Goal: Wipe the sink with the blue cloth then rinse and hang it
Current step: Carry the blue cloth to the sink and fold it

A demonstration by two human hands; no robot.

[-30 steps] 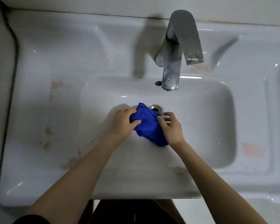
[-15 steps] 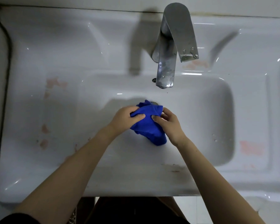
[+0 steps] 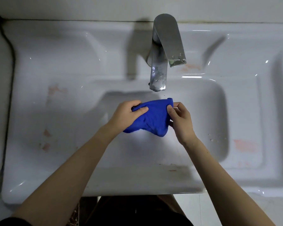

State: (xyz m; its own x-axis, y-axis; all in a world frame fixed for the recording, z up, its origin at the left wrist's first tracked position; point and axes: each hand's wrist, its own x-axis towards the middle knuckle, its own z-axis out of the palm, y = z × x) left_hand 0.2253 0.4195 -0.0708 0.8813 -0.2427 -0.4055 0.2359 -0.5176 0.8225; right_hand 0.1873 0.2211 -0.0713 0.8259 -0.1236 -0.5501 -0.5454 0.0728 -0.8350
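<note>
Stained white sink (image 3: 59, 152), chrome tap (image 3: 159, 69) at upper centre; my left hand (image 3: 125, 115) and right hand (image 3: 181, 123) each grip the blue cloth (image 3: 152, 119), which conceals most fingers.

Faucet (image 3: 159, 74): chrome, water-spotted, flat handle angled to the right.
Cable (image 3: 12, 66): dark, running down the left edge.
Wall (image 3: 72, 7): pale strip on top.
Floor (image 3: 196, 209): pale tiles.

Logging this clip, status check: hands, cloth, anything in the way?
Left hand and right hand both grip blue cloth. Cloth bunched over sink basin, near faucet, no stream visible. Nothing in the way.
</note>
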